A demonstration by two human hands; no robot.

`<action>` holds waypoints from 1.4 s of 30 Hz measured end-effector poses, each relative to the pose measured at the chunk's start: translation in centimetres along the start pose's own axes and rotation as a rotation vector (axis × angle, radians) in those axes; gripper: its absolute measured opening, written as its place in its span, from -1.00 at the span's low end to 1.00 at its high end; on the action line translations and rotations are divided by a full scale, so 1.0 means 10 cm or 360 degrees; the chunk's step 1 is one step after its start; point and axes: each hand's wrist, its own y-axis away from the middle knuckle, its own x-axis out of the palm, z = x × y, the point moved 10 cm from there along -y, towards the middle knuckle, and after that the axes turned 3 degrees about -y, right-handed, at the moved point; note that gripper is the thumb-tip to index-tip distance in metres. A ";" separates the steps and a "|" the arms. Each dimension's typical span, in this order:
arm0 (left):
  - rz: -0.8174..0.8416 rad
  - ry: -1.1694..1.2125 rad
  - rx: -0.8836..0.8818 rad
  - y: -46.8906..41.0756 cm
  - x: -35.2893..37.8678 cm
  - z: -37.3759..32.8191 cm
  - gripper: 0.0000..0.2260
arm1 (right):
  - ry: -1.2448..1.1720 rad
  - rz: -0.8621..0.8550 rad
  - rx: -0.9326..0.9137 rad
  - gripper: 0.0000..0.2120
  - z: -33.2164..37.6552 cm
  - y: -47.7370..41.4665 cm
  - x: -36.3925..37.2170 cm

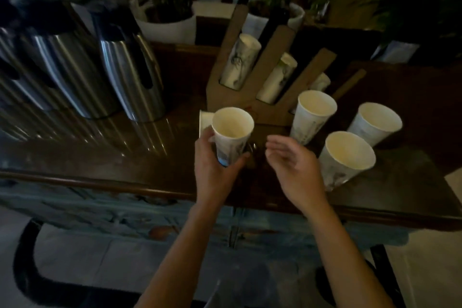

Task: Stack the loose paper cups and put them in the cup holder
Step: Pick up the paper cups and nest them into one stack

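Dimly, upright paper cup (232, 135) — cream inside, printed wall, left hand (215, 170) grip

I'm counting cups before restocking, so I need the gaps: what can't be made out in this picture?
All from the head view:
- Cup behind the held cup: only a white edge shows; the held cup and left hand hide the rest.
- Stacks in the holder: its panels hide them, so there is no cup count.
- Cup prints: too dim and blurred.
- Dispensers: cut off at the left edge.

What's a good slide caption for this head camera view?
Left hand grips one paper cup; right hand hovers open near three loose cups before the wooden cup holder.
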 end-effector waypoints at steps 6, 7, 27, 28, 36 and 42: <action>0.0027 0.0028 -0.0028 -0.11 0.06 0.05 -0.26 | 0.0374 -0.0139 -0.0098 -0.55 0.16 -0.81 0.10; 0.0018 0.0007 -0.0035 -0.08 0.01 0.08 -0.26 | 0.0502 -0.0031 -0.0118 -0.49 0.16 -0.94 0.24; 0.0216 0.0211 -0.0066 -0.31 -0.48 0.47 -0.26 | 0.0006 0.0219 -0.0266 -0.14 0.85 -1.30 0.25; 0.0288 0.0216 -0.0057 -0.32 -0.38 0.42 -0.26 | -0.0055 0.0193 -0.0315 -0.17 0.97 -1.26 0.15; 0.0654 0.0317 -0.0022 -0.32 0.32 0.08 -0.25 | 0.0226 0.0374 -0.0467 -0.09 1.13 -1.01 0.07; 0.0636 0.0343 0.0000 -0.29 0.45 0.01 -0.19 | 0.0648 0.0632 -0.0219 -0.06 0.61 -0.86 0.27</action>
